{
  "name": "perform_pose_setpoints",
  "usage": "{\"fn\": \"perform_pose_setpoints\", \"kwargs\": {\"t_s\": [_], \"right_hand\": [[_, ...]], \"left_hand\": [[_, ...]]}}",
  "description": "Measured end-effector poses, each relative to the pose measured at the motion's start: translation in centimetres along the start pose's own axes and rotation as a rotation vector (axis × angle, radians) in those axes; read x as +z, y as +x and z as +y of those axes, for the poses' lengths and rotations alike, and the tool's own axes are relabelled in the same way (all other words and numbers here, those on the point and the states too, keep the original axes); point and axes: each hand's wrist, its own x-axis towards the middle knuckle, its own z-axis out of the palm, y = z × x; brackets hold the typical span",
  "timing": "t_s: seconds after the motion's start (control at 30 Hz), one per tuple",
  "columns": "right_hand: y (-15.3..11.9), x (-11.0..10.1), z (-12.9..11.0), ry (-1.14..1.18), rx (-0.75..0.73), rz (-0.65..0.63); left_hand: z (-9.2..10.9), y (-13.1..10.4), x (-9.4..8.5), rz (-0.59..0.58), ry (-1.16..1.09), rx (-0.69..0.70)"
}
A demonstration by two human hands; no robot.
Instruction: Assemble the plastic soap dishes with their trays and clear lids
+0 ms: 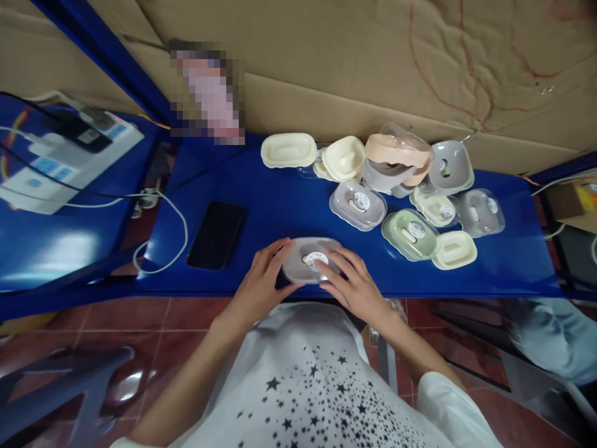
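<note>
A grey soap dish with a clear cover and a round white label lies at the front edge of the blue table, between both hands. My left hand grips its left end, thumb along the near side and fingers at the far corner. On the right end, my right hand holds it, with fingertips lying over the cover at the label. Beyond, another covered grey soap dish and a covered green soap dish rest on the table, each bearing a round label.
A pile of cream, peach and grey soap dishes sits by the cardboard-covered wall. A black phone lies left of my hands, beside a white cable. Further left is a power strip. Another person's leg shows at right.
</note>
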Motion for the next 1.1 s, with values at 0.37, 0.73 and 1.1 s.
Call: {"fn": "perform_pose_setpoints", "kwargs": {"t_s": [0.37, 0.73, 1.1], "right_hand": [[-1.3, 1.3, 1.0, 0.021, 0.06, 0.082], [-5.7, 2.3, -1.1, 0.022, 0.331, 0.224], [1.0, -0.5, 3.2, 0.035, 0.192, 0.119]], "left_hand": [[-1.4, 4.5, -4.1, -0.108, 0.014, 0.031], [-5.1, 19.5, -3.8, 0.025, 0.522, -0.038], [-0.6, 1.1, -2.2, 0.252, 0.441, 0.096]]}}
